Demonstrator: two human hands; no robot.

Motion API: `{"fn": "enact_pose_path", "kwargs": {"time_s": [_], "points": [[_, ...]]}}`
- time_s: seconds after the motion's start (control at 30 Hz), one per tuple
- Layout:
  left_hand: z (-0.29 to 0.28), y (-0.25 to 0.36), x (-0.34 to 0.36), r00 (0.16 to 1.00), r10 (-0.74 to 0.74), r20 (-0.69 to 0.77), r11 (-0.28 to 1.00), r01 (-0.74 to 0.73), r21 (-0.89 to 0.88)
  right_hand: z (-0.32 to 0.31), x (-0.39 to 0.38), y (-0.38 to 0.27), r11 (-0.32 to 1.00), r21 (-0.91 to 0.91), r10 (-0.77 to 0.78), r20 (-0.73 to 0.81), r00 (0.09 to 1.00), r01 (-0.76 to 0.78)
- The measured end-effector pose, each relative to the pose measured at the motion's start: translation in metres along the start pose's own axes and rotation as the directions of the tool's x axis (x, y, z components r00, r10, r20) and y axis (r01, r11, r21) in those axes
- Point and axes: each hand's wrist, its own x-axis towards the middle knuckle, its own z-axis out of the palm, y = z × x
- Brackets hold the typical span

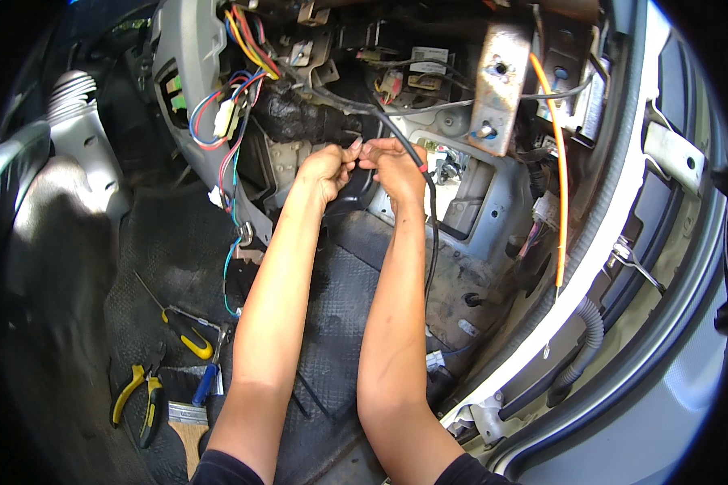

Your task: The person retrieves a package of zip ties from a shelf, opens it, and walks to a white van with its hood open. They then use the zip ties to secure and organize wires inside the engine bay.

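Note:
Both my arms reach forward into an opened vehicle dashboard. My left hand (330, 171) is closed in a pinch, its fingertips close to those of my right hand (398, 171). The right hand is pinched too, and whatever lies between the fingers is too small to make out. A black cable (395, 132) crosses in front of the right hand, with a red band near its back, and hangs down beside the forearm. Behind the hands are dark dashboard parts and a grey metal panel (481, 206) with a rectangular opening.
Colored wires with a white connector (226, 119) hang at the left. An orange cable (556, 162) hangs at the right, near the door frame. On the black floor mat lie a yellow-black screwdriver (188, 334), pliers (149, 408), a blue-handled tool (207, 383) and a brush (188, 428). A rusty bracket (497, 97) juts out above.

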Motion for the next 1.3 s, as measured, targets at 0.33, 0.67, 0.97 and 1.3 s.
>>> {"fn": "enact_pose_path", "kwargs": {"time_s": [0.33, 0.67, 0.97, 1.3], "points": [[-0.001, 0.004, -0.007, 0.999, -0.029, 0.03, 0.999, 0.028, 0.044, -0.012, 0.0, -0.004, 0.995, -0.098, 0.026, 0.108, 0.994, -0.015], [-0.005, 0.004, -0.001, 0.992, -0.055, 0.109, 0.998, 0.05, 0.048, -0.01, 0.002, -0.002, 0.994, -0.106, 0.01, 0.129, 0.992, 0.003], [-0.003, 0.004, -0.002, 0.997, -0.046, 0.062, 0.998, 0.043, 0.053, -0.003, 0.006, -0.002, 0.974, -0.154, -0.15, 0.099, 0.984, 0.164], [-0.001, 0.0, 0.001, 0.999, -0.034, 0.032, 0.999, 0.033, 0.043, -0.012, 0.0, -0.004, 0.985, -0.128, -0.092, 0.184, 0.979, 0.117]]}}
